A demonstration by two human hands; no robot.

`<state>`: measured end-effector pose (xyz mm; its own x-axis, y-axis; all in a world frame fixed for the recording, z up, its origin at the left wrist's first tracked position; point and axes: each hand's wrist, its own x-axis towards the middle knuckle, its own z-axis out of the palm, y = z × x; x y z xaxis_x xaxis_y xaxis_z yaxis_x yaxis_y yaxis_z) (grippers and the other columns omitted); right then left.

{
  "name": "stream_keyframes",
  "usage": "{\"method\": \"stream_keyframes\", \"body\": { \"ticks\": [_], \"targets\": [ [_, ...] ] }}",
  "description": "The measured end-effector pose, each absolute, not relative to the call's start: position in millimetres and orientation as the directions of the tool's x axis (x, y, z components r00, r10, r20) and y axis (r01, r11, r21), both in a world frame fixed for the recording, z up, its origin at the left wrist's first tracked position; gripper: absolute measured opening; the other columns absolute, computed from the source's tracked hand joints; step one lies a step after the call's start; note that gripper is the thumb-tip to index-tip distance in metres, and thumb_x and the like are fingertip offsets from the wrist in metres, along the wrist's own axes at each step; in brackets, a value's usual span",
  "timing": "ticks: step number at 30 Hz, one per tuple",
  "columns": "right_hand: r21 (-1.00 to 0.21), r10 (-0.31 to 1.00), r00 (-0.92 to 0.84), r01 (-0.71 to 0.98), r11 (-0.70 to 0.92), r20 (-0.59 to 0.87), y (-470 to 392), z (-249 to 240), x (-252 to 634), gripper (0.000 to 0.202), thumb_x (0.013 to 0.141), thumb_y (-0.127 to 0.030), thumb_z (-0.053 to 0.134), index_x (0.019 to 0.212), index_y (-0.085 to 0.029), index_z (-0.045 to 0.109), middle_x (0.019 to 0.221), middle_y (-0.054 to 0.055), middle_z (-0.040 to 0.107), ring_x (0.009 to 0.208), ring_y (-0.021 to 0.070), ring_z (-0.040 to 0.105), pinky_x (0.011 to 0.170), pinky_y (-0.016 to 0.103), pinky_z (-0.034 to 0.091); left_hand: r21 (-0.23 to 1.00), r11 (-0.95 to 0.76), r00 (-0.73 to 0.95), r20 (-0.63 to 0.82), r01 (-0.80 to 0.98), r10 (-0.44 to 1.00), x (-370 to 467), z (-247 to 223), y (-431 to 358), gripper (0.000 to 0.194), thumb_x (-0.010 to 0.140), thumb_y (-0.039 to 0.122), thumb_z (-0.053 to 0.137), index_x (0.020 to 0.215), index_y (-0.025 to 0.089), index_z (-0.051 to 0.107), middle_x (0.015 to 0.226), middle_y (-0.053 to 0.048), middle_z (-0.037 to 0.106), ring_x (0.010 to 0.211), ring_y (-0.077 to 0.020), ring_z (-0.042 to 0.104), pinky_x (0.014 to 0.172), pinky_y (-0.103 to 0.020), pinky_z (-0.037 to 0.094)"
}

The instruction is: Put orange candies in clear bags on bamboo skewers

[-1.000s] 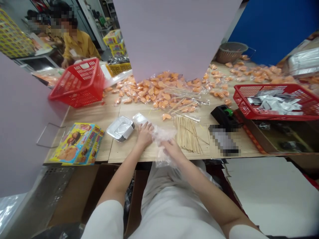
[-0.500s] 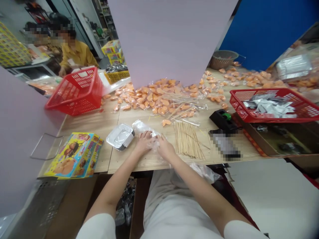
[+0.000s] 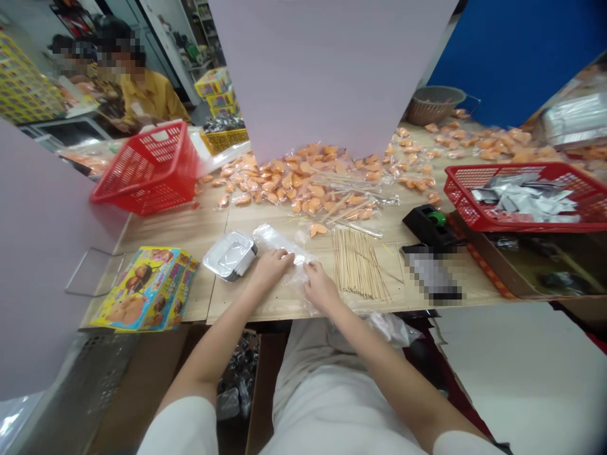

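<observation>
A flat stack of clear plastic bags (image 3: 270,237) lies on the table in front of me. My left hand (image 3: 272,268) rests over its middle, fingers stretched to the right and pressing on the plastic. My right hand (image 3: 321,287) pinches the edge of a clear plastic bag (image 3: 298,276) at the stack's right side. To the left of my left hand are stacked foil trays (image 3: 231,254). A bundle of thin wooden sticks (image 3: 359,264) lies just right of my right hand.
Orange pieces in clear wrappers (image 3: 289,180) are heaped at the back. Red baskets stand at left (image 3: 149,170) and right (image 3: 521,221). A black tape dispenser (image 3: 429,227), a blurred-out phone-like object (image 3: 432,273) and printed boxes (image 3: 142,287) lie nearby. A person in yellow (image 3: 154,95) sits beyond.
My hands have moved apart: the right one slightly right and down, the left slightly left. More of the clear plastic now shows between them. The view has shifted a little.
</observation>
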<state>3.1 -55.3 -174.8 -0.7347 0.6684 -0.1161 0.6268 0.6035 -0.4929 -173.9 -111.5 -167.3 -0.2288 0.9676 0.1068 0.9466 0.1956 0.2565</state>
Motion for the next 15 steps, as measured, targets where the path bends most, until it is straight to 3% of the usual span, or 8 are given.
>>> {"method": "stream_keyframes", "body": {
  "ticks": [2, 5, 9, 13, 15],
  "targets": [
    [-0.478, 0.660, -0.742, 0.625, 0.617, -0.118, -57.0, -174.2, 4.7, 0.058, 0.084, -0.017, 0.044, 0.142, -0.022, 0.042, 0.140, 0.012, 0.042, 0.102, 0.0228, 0.061, 0.080, 0.033, 0.051, 0.225, 0.210, -0.235, 0.088, 0.951, 0.968, -164.4, -167.4, -104.3, 0.027, 0.090, 0.020, 0.050, 0.111, 0.025, 0.067, 0.110, -0.011, 0.067, 0.103, -0.0251, 0.061, 0.090, -0.036, 0.046],
    [-0.452, 0.662, -0.737, 0.642, 0.619, -0.140, -57.0, -173.1, 5.0, 0.064, 0.083, -0.017, 0.045, 0.146, -0.027, 0.036, 0.137, 0.012, 0.043, 0.096, 0.0217, 0.062, 0.075, 0.032, 0.051, 0.178, 0.230, -0.251, 0.104, 0.957, 0.962, -162.7, -151.4, -112.5, 0.039, 0.089, 0.014, 0.047, 0.125, 0.024, 0.059, 0.122, -0.013, 0.063, 0.113, -0.0280, 0.057, 0.096, -0.040, 0.043],
    [-0.438, 0.665, -0.730, 0.655, 0.615, -0.158, -54.0, -172.8, 3.0, 0.057, 0.083, -0.015, 0.046, 0.139, -0.025, 0.047, 0.137, 0.013, 0.043, 0.100, 0.0224, 0.062, 0.077, 0.032, 0.052, 0.069, 0.550, -0.544, 0.295, 0.832, 0.786, -185.7, -116.8, -147.2, 0.051, 0.086, 0.021, 0.054, 0.137, 0.022, 0.048, 0.140, -0.016, 0.051, 0.131, -0.0358, 0.043, 0.104, -0.050, 0.036],
    [-0.451, 0.650, -0.743, 0.641, 0.622, -0.160, -51.2, -175.3, 1.7, 0.053, 0.084, -0.016, 0.048, 0.136, -0.025, 0.050, 0.154, 0.012, 0.029, 0.120, 0.0265, 0.054, 0.087, 0.037, 0.051, 0.060, 0.725, -0.726, 0.097, 0.687, 0.680, -206.1, -100.0, -165.6, 0.032, 0.090, 0.026, 0.050, 0.121, 0.024, 0.061, 0.109, -0.012, 0.069, 0.102, -0.0311, 0.063, 0.087, -0.042, 0.049],
    [-0.457, 0.637, -0.752, 0.633, 0.625, -0.171, -49.9, -176.7, 1.6, 0.054, 0.084, -0.017, 0.049, 0.137, -0.024, 0.049, 0.157, 0.012, 0.026, 0.125, 0.0273, 0.051, 0.091, 0.039, 0.050, 0.075, 0.738, -0.740, 0.123, 0.671, 0.661, -206.2, -95.6, -161.8, 0.031, 0.095, 0.026, 0.042, 0.118, 0.024, 0.062, 0.103, -0.011, 0.070, 0.093, -0.0291, 0.065, 0.080, -0.039, 0.050]
  ]
}}
